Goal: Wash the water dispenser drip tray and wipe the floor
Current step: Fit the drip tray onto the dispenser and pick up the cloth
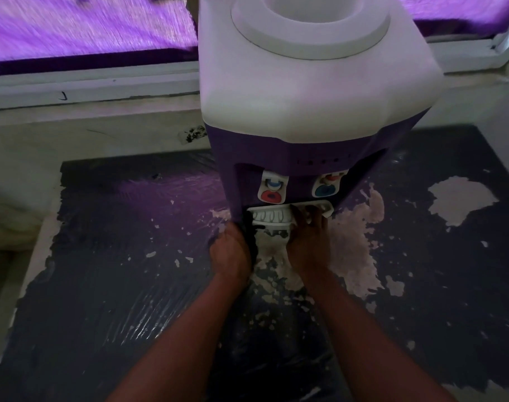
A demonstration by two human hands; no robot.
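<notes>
Light, stiff and likely slippery, the white slotted plastic drip tray (269, 217) sits at the base of the purple-and-white water dispenser (305, 97); the right hand (308, 242) grips its right end, the left hand (231, 248) curls at its left, hold unclear; lift by both ends.

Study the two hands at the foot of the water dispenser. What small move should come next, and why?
Probably slide the drip tray out toward the person, kept level. The right hand grips its right end, the left hand is at its left corner, and the tray still sits under the taps of the water dispenser, so it cannot be washed yet.
</notes>
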